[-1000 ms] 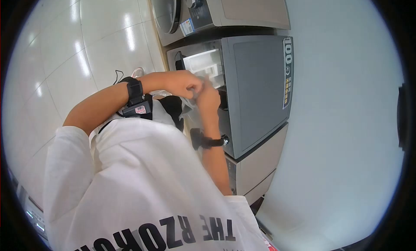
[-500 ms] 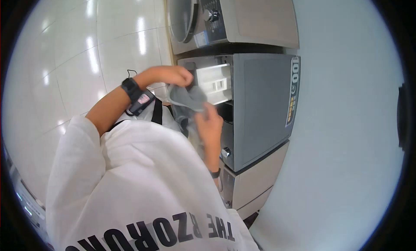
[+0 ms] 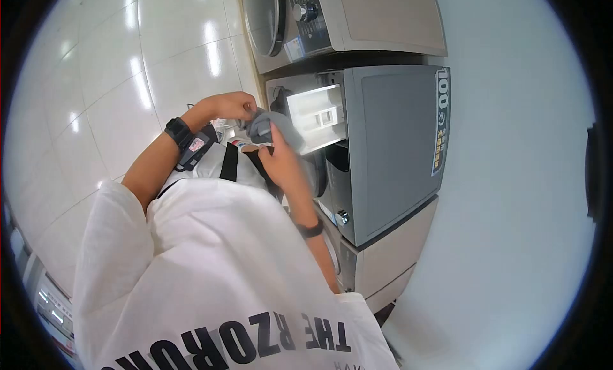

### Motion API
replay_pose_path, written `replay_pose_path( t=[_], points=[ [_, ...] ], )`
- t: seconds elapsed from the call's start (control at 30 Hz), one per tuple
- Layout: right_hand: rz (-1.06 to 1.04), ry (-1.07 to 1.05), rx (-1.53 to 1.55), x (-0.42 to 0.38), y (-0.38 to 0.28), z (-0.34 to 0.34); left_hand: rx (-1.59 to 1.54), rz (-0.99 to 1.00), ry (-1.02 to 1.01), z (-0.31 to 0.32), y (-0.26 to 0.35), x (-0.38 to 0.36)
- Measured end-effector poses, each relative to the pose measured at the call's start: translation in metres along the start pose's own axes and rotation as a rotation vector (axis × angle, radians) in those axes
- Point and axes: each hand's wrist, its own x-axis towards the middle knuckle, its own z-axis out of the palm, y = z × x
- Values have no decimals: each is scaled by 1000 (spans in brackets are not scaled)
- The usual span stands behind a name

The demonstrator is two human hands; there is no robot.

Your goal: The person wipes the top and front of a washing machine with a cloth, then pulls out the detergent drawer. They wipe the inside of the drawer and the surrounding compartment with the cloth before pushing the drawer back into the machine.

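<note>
A crumpled grey cloth (image 3: 260, 125) is bunched between my two hands, in front of the grey washing machine (image 3: 399, 146). My left hand (image 3: 235, 105) has its fingers closed on the far left edge of the cloth. My right hand (image 3: 278, 159) grips it from the near side, with the index finger stretched along the fabric. Just right of the cloth, the white detergent drawer (image 3: 313, 108) is pulled out of the machine. Part of the cloth lies hidden behind my right fingers.
Another washing machine (image 3: 389, 22) stands at the far side, with a round door and a knob. A beige appliance (image 3: 383, 255) stands on the near side. A pale wall (image 3: 511, 178) runs along the right; glossy floor tiles (image 3: 108, 83) lie at left.
Both hands have drawn the cloth left, away from the drawer. The cloth was spread and hanging; it is now more bunched up. My view has shifted slightly.
</note>
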Motion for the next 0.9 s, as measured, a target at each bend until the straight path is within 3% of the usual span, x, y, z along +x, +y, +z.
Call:
replay_pose_path(
  t=[0.17, 0.23, 0.33, 0.4, 0.47, 0.67, 0.77, 0.9],
  points=[
    [123, 291, -273, 10, -12, -6, -43, 13, -176, 8, 26, 14],
    [-116, 636, -435, 24, 32, -21, -112, 53, -136, 14, 30, 18],
    [-23, 580, -295, 27, 43, -54, -121, 18, -180, 21, 29, 19],
    [-71, 571, -300, 22, 42, -56, -130, 28, -227, 23, 34, 20],
    [-114, 618, -359, 27, 47, -51, -130, 39, -226, 25, 32, 23],
    [18, 571, -337, 26, 66, -19, -74, 20, -127, 24, 28, 13],
    [16, 552, -243, 3, 80, 0, -203, -124, -190, 27, 33, 7],
    [98, 624, -190, -48, 74, 2, -454, -60, -333, 34, 56, 5]
  ],
)
